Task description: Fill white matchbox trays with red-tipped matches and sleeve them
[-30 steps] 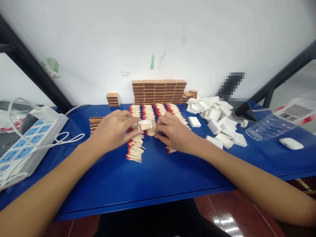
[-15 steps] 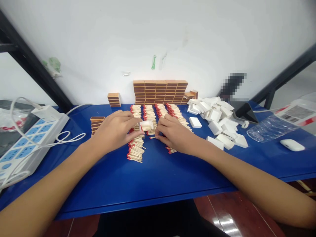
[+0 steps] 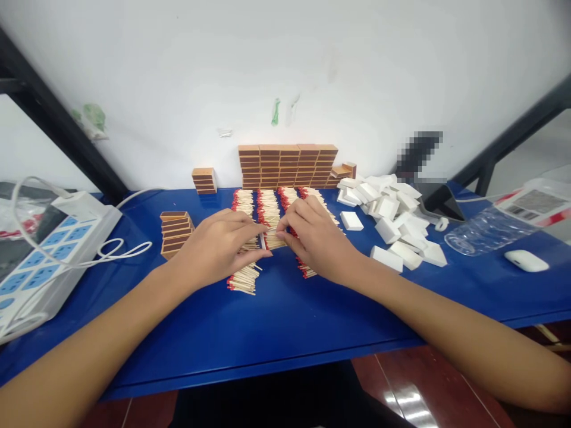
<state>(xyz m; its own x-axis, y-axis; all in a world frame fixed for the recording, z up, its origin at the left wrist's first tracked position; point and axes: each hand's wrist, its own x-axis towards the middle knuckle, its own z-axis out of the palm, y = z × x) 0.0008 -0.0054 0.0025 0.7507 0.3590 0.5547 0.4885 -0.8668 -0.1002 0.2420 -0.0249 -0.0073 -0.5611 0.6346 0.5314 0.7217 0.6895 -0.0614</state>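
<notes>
My left hand [image 3: 225, 245] grips a small white matchbox tray [image 3: 263, 241] between thumb and fingers. Only a thin part of the tray shows; the rest is hidden by the hand. Close on its right, the fingers of my right hand [image 3: 314, 230] are pinched together. What they hold, if anything, is too small to make out. Under and around both hands, red-headed matches [image 3: 268, 205] lie in several columns on the blue table [image 3: 285, 321], heads pointing left.
Brown matchbox sleeves [image 3: 289, 166] form a stacked wall at the back. More sleeves [image 3: 175, 233] lie left of my left hand. White trays [image 3: 395, 208] are heaped at right, near a clear plastic bottle [image 3: 475, 232] and a white case [image 3: 526, 261]. A power strip [image 3: 57, 252] occupies the left side.
My right hand has moved up and slightly left, closer to the tray; the match seen at its fingertips no longer shows. The tray has turned in my left hand, so its inside is less visible.
</notes>
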